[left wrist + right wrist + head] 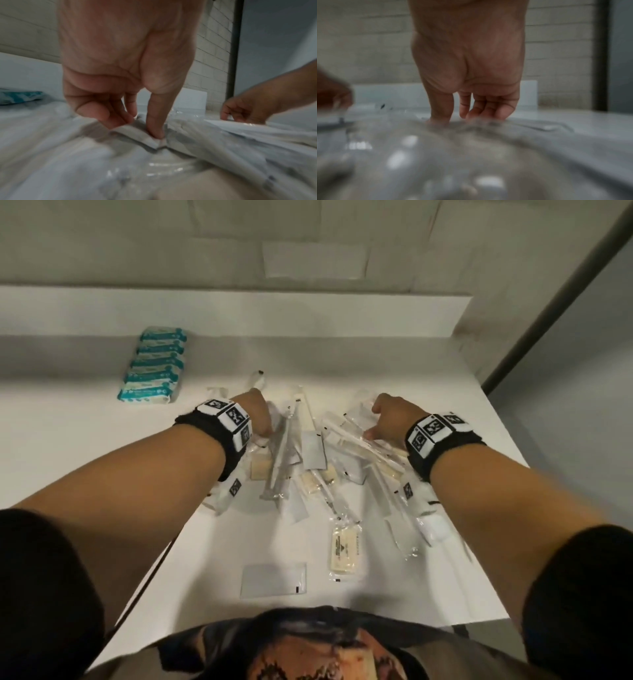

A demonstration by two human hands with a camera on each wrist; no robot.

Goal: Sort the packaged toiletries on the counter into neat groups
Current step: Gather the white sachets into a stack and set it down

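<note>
A loose pile of clear-wrapped toiletries [308, 460] lies mid-counter: long toothbrush and comb packets, small cream bars, flat white sachets. My left hand [262, 419] is down at the pile's left side. In the left wrist view, the left hand [137, 125] pinches a small flat grey-white sachet [137, 134] between thumb and fingers. My right hand [387, 419] is at the pile's right side. Its nearly straight fingers [484, 111] and thumb touch the long clear packets [471, 135]. A neat row of teal soap packs [154, 366] sits at the back left.
A cream soap bar in clear wrap [346, 549] and a flat white sachet [274, 580] lie apart near the front edge. The white counter [85, 440] has a raised backsplash [239, 313] behind. A tiled wall and dark frame [548, 320] stand on the right.
</note>
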